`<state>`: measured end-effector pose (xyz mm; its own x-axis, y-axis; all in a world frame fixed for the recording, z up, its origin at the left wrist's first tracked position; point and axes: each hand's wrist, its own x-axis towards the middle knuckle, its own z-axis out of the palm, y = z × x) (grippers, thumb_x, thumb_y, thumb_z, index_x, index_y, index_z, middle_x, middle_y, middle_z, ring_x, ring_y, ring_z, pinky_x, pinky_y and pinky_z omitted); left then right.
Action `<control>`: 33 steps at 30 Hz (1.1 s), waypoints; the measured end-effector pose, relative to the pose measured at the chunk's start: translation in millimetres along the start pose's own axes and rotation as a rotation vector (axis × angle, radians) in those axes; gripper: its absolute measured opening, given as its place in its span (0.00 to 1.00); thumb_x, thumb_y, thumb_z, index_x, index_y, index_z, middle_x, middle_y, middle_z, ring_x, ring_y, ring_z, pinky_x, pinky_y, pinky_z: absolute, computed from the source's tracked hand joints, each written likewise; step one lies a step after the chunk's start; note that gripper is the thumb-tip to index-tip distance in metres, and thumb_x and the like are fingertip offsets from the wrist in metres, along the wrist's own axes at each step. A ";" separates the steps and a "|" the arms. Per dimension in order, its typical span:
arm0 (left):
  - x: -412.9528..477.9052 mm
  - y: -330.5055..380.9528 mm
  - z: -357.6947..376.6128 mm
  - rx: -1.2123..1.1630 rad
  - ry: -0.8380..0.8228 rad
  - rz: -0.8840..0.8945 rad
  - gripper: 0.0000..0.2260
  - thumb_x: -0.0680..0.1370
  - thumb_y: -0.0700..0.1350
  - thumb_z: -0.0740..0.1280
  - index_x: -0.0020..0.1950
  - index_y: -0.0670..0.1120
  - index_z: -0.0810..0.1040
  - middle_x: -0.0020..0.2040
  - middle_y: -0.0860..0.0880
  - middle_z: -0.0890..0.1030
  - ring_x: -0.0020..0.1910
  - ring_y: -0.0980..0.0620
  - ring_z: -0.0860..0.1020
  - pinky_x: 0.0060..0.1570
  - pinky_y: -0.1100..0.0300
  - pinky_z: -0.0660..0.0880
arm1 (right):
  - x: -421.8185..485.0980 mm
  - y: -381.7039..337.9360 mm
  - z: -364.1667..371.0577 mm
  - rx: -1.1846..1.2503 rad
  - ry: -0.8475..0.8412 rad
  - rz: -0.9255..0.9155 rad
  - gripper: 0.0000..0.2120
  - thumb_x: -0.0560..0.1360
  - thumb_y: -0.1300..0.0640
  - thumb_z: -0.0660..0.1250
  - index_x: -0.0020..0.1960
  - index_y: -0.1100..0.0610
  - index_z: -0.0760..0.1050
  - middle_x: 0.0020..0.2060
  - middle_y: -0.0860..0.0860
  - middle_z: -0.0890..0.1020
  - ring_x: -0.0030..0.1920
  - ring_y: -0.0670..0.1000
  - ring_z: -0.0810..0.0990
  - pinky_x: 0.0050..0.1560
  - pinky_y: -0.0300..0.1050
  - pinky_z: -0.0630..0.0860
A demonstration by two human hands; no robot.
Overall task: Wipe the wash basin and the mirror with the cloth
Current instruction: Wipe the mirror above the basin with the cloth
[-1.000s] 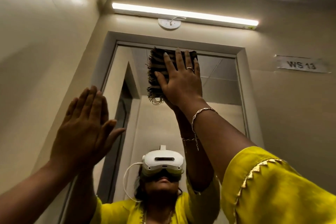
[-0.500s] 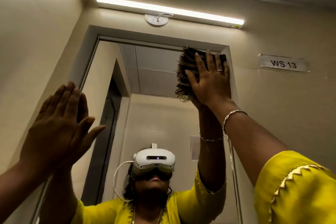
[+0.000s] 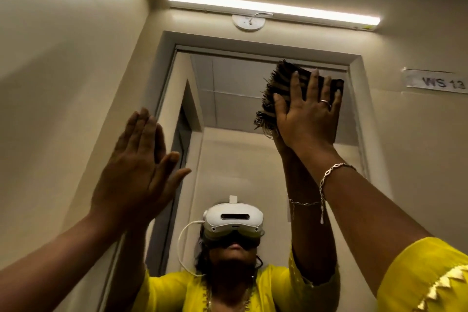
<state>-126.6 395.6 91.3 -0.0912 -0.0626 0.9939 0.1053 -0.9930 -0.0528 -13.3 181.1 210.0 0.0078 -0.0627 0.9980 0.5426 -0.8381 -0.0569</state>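
A tall framed mirror point(image 3: 228, 114) fills the wall in front of me and reflects my raised arms and yellow top. My right hand point(image 3: 307, 116) presses a dark, frayed, folded cloth point(image 3: 276, 86) flat against the glass near the mirror's top right corner. My left hand point(image 3: 138, 167) is raised with flat fingers at the mirror's left frame, holding nothing. The wash basin is out of view.
A lit tube light point(image 3: 273, 9) and a round white ceiling-rose fitting point(image 3: 248, 22) sit above the mirror. A paper label reading WS 13 point(image 3: 436, 78) is stuck on the wall to the right. A beige wall point(image 3: 63, 71) closes in on the left.
My right hand slid the cloth from the mirror's top centre to its top right corner. My left hand stayed raised at the left frame.
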 end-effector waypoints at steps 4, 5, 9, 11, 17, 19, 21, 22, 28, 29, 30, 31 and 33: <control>-1.7 -7.9 5.4 0.088 0.012 0.018 0.41 0.77 0.66 0.53 0.75 0.33 0.60 0.76 0.34 0.61 0.75 0.40 0.56 0.70 0.43 0.57 | -6.8 -47.0 4.4 0.028 0.009 -0.069 0.28 0.78 0.40 0.43 0.75 0.50 0.46 0.75 0.58 0.46 0.74 0.61 0.42 0.72 0.58 0.39; -1.8 -11.8 5.8 0.107 0.029 0.030 0.39 0.76 0.63 0.56 0.75 0.34 0.59 0.76 0.34 0.61 0.75 0.40 0.56 0.70 0.42 0.56 | -8.7 -62.1 5.6 0.044 0.007 -0.083 0.28 0.78 0.40 0.43 0.75 0.50 0.46 0.75 0.58 0.46 0.74 0.61 0.42 0.72 0.58 0.38; -2.7 -18.5 11.8 0.115 0.074 0.059 0.37 0.76 0.60 0.59 0.76 0.38 0.54 0.77 0.37 0.61 0.76 0.43 0.56 0.71 0.42 0.55 | -18.5 -112.9 10.1 0.107 0.002 -0.154 0.28 0.78 0.41 0.45 0.75 0.50 0.46 0.75 0.58 0.45 0.74 0.60 0.40 0.71 0.58 0.35; -1.9 -19.2 11.7 0.109 0.071 0.055 0.37 0.77 0.61 0.58 0.76 0.38 0.55 0.77 0.37 0.60 0.76 0.44 0.56 0.72 0.44 0.55 | -19.7 -132.0 12.2 0.126 0.000 -0.165 0.28 0.78 0.41 0.45 0.75 0.50 0.46 0.75 0.59 0.44 0.74 0.61 0.39 0.71 0.58 0.34; -0.2 -8.9 2.7 -0.068 0.107 0.020 0.42 0.80 0.66 0.40 0.74 0.30 0.58 0.73 0.30 0.65 0.72 0.37 0.58 0.66 0.38 0.55 | -18.3 -165.9 13.2 0.149 -0.065 -0.235 0.28 0.79 0.41 0.44 0.75 0.50 0.43 0.75 0.58 0.41 0.74 0.60 0.37 0.70 0.59 0.32; -0.5 -7.4 1.7 -0.022 0.118 0.043 0.42 0.81 0.65 0.40 0.72 0.27 0.59 0.70 0.27 0.67 0.70 0.36 0.60 0.63 0.36 0.60 | -19.8 -170.4 12.8 0.155 -0.077 -0.262 0.28 0.79 0.41 0.43 0.75 0.50 0.43 0.75 0.57 0.41 0.74 0.60 0.36 0.70 0.58 0.32; -0.4 -8.4 2.7 0.070 0.128 0.079 0.41 0.82 0.63 0.40 0.70 0.25 0.60 0.68 0.26 0.69 0.68 0.34 0.61 0.60 0.33 0.59 | -20.9 -170.7 12.6 0.160 -0.072 -0.285 0.28 0.79 0.41 0.43 0.75 0.50 0.43 0.75 0.57 0.42 0.74 0.59 0.36 0.70 0.58 0.32; -0.3 -8.6 3.1 0.098 0.128 0.092 0.41 0.82 0.63 0.40 0.70 0.24 0.60 0.68 0.26 0.68 0.68 0.33 0.60 0.60 0.32 0.58 | -21.6 -169.3 12.4 0.162 -0.069 -0.293 0.28 0.79 0.41 0.43 0.75 0.50 0.43 0.75 0.57 0.42 0.74 0.59 0.37 0.70 0.57 0.32; 0.0 -11.5 6.3 0.161 0.145 0.100 0.38 0.82 0.63 0.41 0.73 0.29 0.52 0.71 0.27 0.65 0.70 0.32 0.59 0.62 0.34 0.57 | -26.1 -152.1 10.4 0.187 -0.071 -0.329 0.28 0.79 0.41 0.44 0.75 0.49 0.43 0.75 0.55 0.42 0.74 0.57 0.37 0.71 0.55 0.33; 0.5 -11.2 6.3 0.166 0.142 0.100 0.38 0.82 0.63 0.41 0.73 0.29 0.51 0.72 0.28 0.64 0.70 0.32 0.59 0.62 0.35 0.57 | -27.0 -147.1 10.0 0.186 -0.068 -0.331 0.28 0.78 0.41 0.44 0.75 0.49 0.43 0.75 0.55 0.42 0.74 0.57 0.37 0.71 0.55 0.33; 0.9 -10.6 5.9 0.172 0.136 0.102 0.38 0.82 0.64 0.41 0.73 0.29 0.51 0.72 0.28 0.64 0.70 0.32 0.59 0.63 0.35 0.58 | -28.1 -141.3 9.7 0.185 -0.064 -0.332 0.28 0.78 0.41 0.44 0.75 0.49 0.43 0.75 0.55 0.43 0.74 0.57 0.37 0.71 0.55 0.34; 1.2 -10.9 5.6 0.179 0.131 0.104 0.38 0.82 0.64 0.41 0.73 0.29 0.52 0.72 0.28 0.64 0.70 0.33 0.59 0.63 0.35 0.58 | -29.0 -135.7 9.6 0.184 -0.060 -0.333 0.28 0.78 0.41 0.44 0.75 0.49 0.43 0.75 0.55 0.43 0.74 0.57 0.38 0.71 0.55 0.34; 1.3 -11.0 4.7 0.196 0.119 0.114 0.39 0.82 0.63 0.41 0.72 0.28 0.52 0.71 0.27 0.65 0.69 0.32 0.59 0.62 0.36 0.60 | -30.0 -122.5 8.1 0.186 -0.055 -0.333 0.28 0.78 0.41 0.45 0.75 0.48 0.44 0.75 0.54 0.43 0.74 0.56 0.38 0.71 0.55 0.34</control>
<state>-123.2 406.9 93.6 -0.1825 -0.1954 0.9636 0.3100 -0.9415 -0.1322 -73.3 290.0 187.3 -0.1518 0.2298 0.9613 0.6663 -0.6946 0.2713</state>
